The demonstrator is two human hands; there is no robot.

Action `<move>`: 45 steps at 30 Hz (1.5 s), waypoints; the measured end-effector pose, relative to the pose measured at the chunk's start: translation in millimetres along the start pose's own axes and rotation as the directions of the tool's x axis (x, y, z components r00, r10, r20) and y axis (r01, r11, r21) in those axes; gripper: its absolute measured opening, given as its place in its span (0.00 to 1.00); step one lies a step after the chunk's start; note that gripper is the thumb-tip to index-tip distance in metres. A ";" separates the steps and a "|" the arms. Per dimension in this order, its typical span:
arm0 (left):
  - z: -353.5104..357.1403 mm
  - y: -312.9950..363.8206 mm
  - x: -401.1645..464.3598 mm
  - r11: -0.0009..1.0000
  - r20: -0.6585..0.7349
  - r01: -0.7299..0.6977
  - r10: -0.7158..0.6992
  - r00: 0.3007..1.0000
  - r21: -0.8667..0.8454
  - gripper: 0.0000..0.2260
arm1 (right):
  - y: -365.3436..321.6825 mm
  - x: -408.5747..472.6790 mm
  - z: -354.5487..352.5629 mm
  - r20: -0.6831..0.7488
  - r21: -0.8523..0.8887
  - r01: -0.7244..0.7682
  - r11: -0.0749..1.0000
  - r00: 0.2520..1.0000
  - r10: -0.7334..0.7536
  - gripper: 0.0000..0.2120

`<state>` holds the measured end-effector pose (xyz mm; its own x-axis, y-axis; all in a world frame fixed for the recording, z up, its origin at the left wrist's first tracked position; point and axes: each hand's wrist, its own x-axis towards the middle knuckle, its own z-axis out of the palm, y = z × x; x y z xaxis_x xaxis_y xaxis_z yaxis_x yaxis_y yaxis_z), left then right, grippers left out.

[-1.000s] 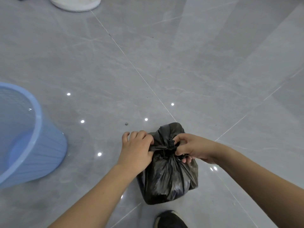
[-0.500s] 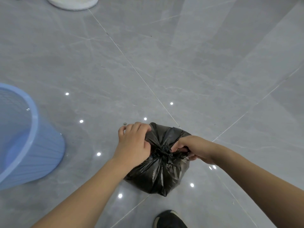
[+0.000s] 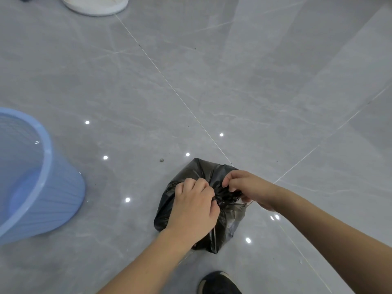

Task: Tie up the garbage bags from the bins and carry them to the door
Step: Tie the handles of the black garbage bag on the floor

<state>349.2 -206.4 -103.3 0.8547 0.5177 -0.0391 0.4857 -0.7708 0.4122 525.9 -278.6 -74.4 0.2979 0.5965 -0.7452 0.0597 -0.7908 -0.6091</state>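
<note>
A small black garbage bag (image 3: 201, 172) sits on the grey tiled floor, just ahead of my feet. Its top is bunched into a knot (image 3: 224, 194) between my hands. My left hand (image 3: 193, 206) lies over the bag's left side, fingers curled and pinching the gathered plastic at the knot. My right hand (image 3: 248, 187) comes in from the right and pinches the other strand of plastic with thumb and fingertips. The knot itself is partly hidden by my fingers.
A light blue plastic bin (image 3: 31, 177) stands at the left edge with no bag in it. A white round base (image 3: 95, 5) shows at the top left. My black shoe (image 3: 218, 283) is at the bottom. Glossy grey tiles (image 3: 254, 81) stretch ahead.
The bag has sunk lower and flattened onto the floor. Both hands have drawn closer together over the knot, the left one sliding right across the bag's top.
</note>
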 end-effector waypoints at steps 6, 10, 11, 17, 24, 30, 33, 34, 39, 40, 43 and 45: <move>-25.0 -5.8 22.4 0.736 0.428 0.542 -0.371 0.824 -0.406 0.16 | 7.8 0.7 9.5 0.010 -0.237 0.348 0.907 0.935 -0.356 0.03; -34.2 -16.0 28.1 0.550 0.568 0.714 -0.449 0.690 -0.433 0.14 | 4.6 -0.1 10.6 0.092 -0.470 0.462 0.752 0.873 -0.479 0.06; -34.3 -20.6 29.1 0.629 0.549 0.696 -0.466 0.694 -0.346 0.14 | 4.8 0.4 9.8 0.106 -0.554 0.467 0.689 0.860 -0.498 0.06; -26.4 -50.6 21.0 0.865 0.268 0.495 -0.497 0.825 0.082 0.17 | 20.1 6.6 4.3 0.064 -0.780 0.385 0.493 0.833 -0.550 0.06; -9.1 -46.3 13.0 0.899 0.043 0.438 -0.437 0.899 -0.020 0.11 | 23.2 11.7 10.0 0.041 -0.866 0.314 0.388 0.820 -0.571 0.13; -24.5 -30.7 42.2 0.869 -0.002 0.453 -0.463 0.887 -0.197 0.11 | 0.5 7.3 2.6 -0.143 -0.797 0.267 0.542 0.788 -0.598 0.11; -61.5 -15.5 70.2 0.881 0.103 0.422 -0.410 0.906 -0.214 0.12 | -19.9 -12.2 -15.6 -0.219 -0.737 0.275 0.617 0.767 -0.603 0.11; -78.0 -7.2 79.1 0.885 0.143 0.412 -0.389 0.910 -0.217 0.11 | -29.7 -22.9 -23.6 -0.241 -0.705 0.270 0.656 0.779 -0.580 0.11; -195.8 58.4 129.5 0.930 0.203 0.319 -0.282 0.938 -0.182 0.12 | -102.6 -109.0 -72.4 -0.297 -0.463 0.289 0.838 0.840 -0.454 0.11; -224.3 74.8 140.6 0.948 0.201 0.277 -0.244 0.949 -0.158 0.11 | -121.7 -131.1 -85.1 -0.317 -0.402 0.270 0.875 0.855 -0.410 0.11; -314.7 128.3 166.5 0.978 0.190 0.180 -0.158 0.969 -0.108 0.11 | -182.7 -205.4 -129.5 -0.419 -0.203 0.205 0.958 0.866 -0.274 0.10; -377.4 168.0 178.8 0.987 0.163 0.134 -0.118 0.980 -0.089 0.11 | -225.4 -258.4 -161.8 -0.465 -0.113 0.214 0.970 0.851 -0.242 0.09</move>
<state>514.4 -103.2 302.5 0.8099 0.5375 -0.2349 0.5772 -0.6586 0.4829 589.6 -276.7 299.3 0.6826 0.6354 -0.3609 0.2296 -0.6554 -0.7196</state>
